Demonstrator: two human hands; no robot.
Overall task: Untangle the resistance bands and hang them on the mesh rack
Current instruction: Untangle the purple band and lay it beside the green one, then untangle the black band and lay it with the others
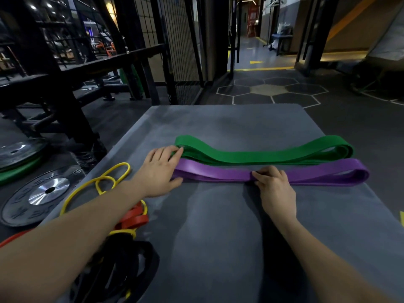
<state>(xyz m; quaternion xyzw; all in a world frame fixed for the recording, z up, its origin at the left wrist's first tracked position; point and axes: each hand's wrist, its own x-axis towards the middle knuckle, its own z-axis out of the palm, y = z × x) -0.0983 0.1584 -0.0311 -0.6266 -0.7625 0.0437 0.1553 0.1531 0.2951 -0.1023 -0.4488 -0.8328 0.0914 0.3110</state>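
Two hands (160,169) (274,186) on one purple band (218,174), one green band (251,153)

Wide green rubber resistance band (262,153), folded flat in layers: 1, toward the far edge of the grey padded platform (218,226).
Wide purple rubber resistance band (218,173), folded flat: 1, just beside the green one on its near side.
Thin yellow rubber band (98,184), looped: at least 1, by the platform's left edge; whether the yellow showing lower down is the same band cannot be told.
Orange-red rubber band (133,218): at least 1, at the left edge.
Black rubber bands (122,265), tangled heap at the near left corner: count unclear.
Round black weight plates with silver hubs (41,193): 2, on the floor left of the platform.
Hands: 2.
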